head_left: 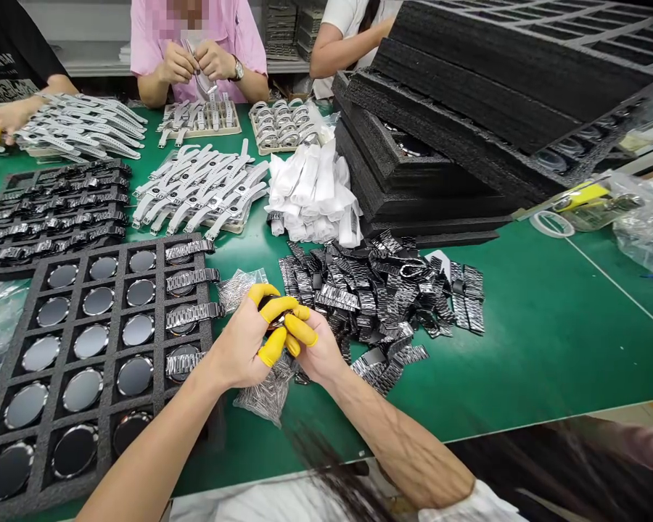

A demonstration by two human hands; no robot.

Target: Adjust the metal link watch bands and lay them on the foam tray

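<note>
Yellow finger cots cover several fingertips of both my hands. My left hand [244, 337] is closed around a dark watch case [273, 310], which the fingers mostly hide. My right hand [318, 348] pinches at the same case from the right, thumb and fingers pressed together. Under and behind the hands lie a clear bag of thin metal pins [264, 399] and a second such bag [239, 288]. Right of them spreads a pile of black metal watch bands [353, 290]. To the left, a black foam tray [118, 255] holds round watch cases, several with bands across them in the right column.
Tall stacked black foam trays [413, 196] stand at the back right. White wrapped bundles [310, 188] and trays of white-strapped watches [201, 185] lie across the green table [533, 326]. Another foam tray [59, 210] holds black-banded watches. A co-worker in pink [244, 43] handles straps opposite.
</note>
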